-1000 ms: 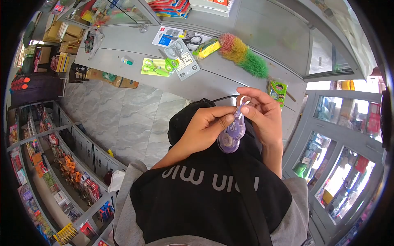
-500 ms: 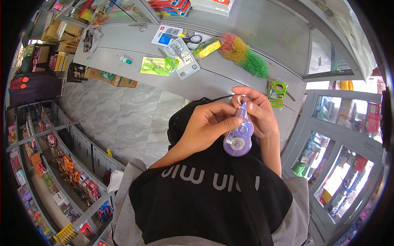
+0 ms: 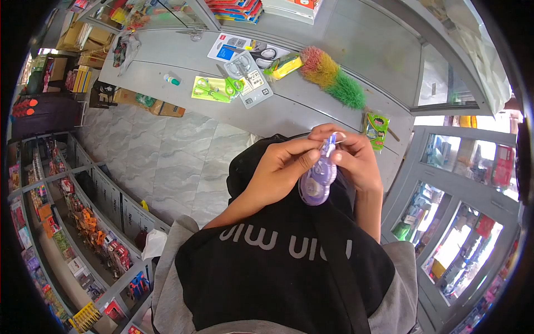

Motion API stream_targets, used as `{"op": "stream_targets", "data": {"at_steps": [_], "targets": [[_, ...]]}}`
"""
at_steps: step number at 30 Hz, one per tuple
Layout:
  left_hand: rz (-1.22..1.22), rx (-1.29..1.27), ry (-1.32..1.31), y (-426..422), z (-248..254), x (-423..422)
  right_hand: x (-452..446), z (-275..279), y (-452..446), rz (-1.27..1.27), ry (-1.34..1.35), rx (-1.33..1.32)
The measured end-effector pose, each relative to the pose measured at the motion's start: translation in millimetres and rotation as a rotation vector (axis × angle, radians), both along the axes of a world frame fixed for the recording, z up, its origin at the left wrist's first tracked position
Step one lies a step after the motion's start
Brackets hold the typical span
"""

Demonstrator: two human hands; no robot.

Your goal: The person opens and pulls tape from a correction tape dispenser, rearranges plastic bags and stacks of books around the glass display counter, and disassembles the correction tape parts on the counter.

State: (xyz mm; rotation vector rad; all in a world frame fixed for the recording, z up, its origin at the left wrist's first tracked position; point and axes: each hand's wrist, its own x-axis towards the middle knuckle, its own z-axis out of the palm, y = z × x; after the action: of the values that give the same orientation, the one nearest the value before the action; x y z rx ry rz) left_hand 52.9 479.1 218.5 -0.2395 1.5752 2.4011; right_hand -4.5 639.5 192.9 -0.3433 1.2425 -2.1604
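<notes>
So both hands are busy with a purple tape dispenser [image 3: 317,186], just right of the middle of the frame, held above the person's lap with the narrow tip pointing up and the round end hanging down. The left hand [image 3: 281,170] has it pinched on its left side, thumb laid along the body. The right hand [image 3: 357,158] is closed in around the narrow end, thumb against the side and fingers curled behind the tip. There's a thin white strip [image 3: 340,139] up at the tip by the right fingers, but it's too small to tell exactly how it runs.

The gray surface [image 3: 147,61] fills the top of the frame. Toward upper center you've got green scissors [image 3: 204,89] on a yellow-green card, a clear blister pack [image 3: 256,92] just beside them, then a yellow packet [image 3: 286,67] touching a fluffy red, yellow and green duster [image 3: 334,78]. A green packet [image 3: 376,132] lies near the right hand. Small bottle [image 3: 173,80] with a green cap sits over at upper left, well apart from the hands.
</notes>
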Motion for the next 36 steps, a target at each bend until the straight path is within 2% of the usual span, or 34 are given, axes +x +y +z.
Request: {"op": "stream_targets", "data": {"at_steps": [4,5,7,8,10,11,13,25,28,32,35,36], "targets": [[-0.099,-0.121,0.006,-3.4,-10.9,0.3,-0.8,-1.1,1.5,-0.066,0.055,0.057],[-0.093,-0.164,0.072,-1.3,-11.6,1.4,-0.7,0.2,0.6,-0.063,0.055,0.057],[-0.094,-0.327,0.208,2.5,-6.7,-0.1,1.3,6.1,-2.3,-0.210,0.039,0.138],[-0.092,-0.327,0.209,1.9,-6.9,-0.3,2.7,8.6,-3.2,-0.208,0.040,0.138],[-0.247,-0.356,0.075,-1.0,-7.3,0.1,5.0,12.5,-4.4,-0.278,-0.056,0.260],[-0.248,-0.356,0.075,-0.9,-5.6,0.3,4.4,13.4,-2.8,-0.278,-0.056,0.259],[-0.237,-0.122,-0.056,0.1,-0.9,0.8,3.1,14.8,2.2,-0.242,-0.009,0.265],[-0.224,-0.010,0.056,2.8,-9.3,4.7,5.4,23.7,6.4,-0.255,0.062,0.126],[-0.242,-0.007,0.080,2.2,-12.2,4.8,3.7,16.2,10.2,-0.237,0.156,0.118],[-0.149,-0.025,0.086,8.6,-11.6,4.8,2.8,14.7,13.5,-0.227,0.104,0.141],[-0.130,-0.087,0.074,8.2,-13.0,4.7,0.2,6.9,17.4,-0.096,0.188,0.221],[-0.134,-0.230,0.152,7.6,-18.2,5.5,2.8,5.6,16.6,-0.098,0.164,0.266]]}}
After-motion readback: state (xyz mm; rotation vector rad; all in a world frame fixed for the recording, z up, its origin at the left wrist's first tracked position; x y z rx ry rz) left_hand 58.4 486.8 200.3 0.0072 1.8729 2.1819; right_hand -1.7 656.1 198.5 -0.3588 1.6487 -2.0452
